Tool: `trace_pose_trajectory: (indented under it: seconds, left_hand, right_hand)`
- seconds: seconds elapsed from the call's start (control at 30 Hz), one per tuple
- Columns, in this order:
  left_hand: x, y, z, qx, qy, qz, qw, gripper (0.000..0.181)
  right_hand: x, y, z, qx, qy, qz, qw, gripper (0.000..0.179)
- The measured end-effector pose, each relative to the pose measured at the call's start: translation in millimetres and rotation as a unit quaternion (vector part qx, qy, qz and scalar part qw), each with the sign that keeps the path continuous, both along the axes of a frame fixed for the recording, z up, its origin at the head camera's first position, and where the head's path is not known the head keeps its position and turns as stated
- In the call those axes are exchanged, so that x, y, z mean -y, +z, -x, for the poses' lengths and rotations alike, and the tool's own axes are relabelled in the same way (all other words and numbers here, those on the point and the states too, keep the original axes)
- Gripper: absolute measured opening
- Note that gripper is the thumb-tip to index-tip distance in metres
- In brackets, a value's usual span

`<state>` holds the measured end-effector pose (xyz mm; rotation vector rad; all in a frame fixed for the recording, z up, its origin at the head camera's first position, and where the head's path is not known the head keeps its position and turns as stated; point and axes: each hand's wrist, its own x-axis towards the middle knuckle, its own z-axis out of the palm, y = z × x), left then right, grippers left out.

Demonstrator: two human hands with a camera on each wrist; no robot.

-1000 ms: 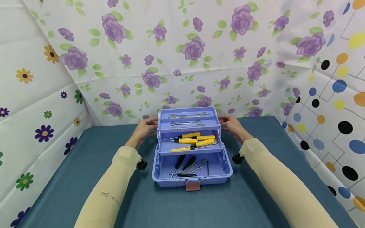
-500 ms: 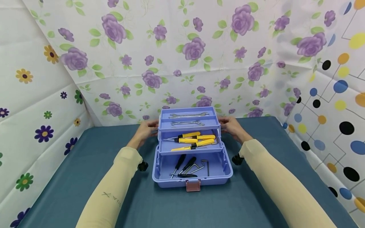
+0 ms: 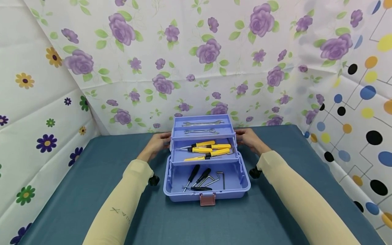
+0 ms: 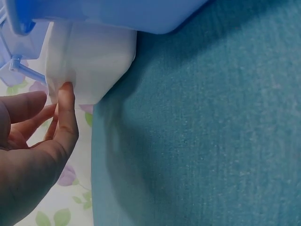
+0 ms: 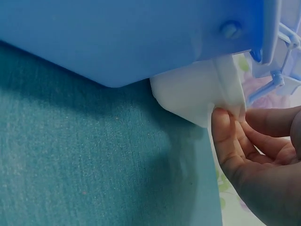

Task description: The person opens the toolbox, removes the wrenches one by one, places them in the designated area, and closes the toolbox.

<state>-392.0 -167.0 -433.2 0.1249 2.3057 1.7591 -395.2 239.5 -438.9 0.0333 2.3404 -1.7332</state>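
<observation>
A blue-purple toolbox (image 3: 209,194) stands unfolded on the table, its tiers stepped up and its white lid (image 4: 94,61) tipped back behind. At the lid's left edge, my left hand (image 3: 157,145) pinches the rim between thumb and fingers. My right hand (image 3: 249,139) grips the opposite edge of the lid (image 5: 195,89) the same way. Open-end wrenches (image 3: 203,123) lie in the upper tray. Yellow-handled screwdrivers (image 3: 218,146) fill the middle tray. Black-handled screwdrivers (image 3: 193,173) and hex keys (image 3: 223,180) lie in the bottom. In the head view the lid is mostly hidden behind the trays.
A dark teal cloth (image 3: 190,224) covers the table. Behind it hangs a white sheet with purple flowers (image 3: 208,51), close to the toolbox's back. Patterned sheets stand at both sides. A brown latch (image 3: 207,200) hangs from the toolbox's front.
My left hand has come slightly lower beside the toolbox, and my right hand has dropped a little. The upper trays have shifted very slightly. The tools lie as before.
</observation>
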Motion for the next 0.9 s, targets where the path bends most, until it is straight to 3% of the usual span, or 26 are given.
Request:
trace_pose_trajectory:
  seconds: [0.9]
  left_hand:
    - [2.3,4.5,-11.7,0.010,-0.010,0.001,0.9999,0.052]
  right_hand:
    - [-4.3,3.3,-6.8,0.003,0.015,-0.039,0.9991,0.046]
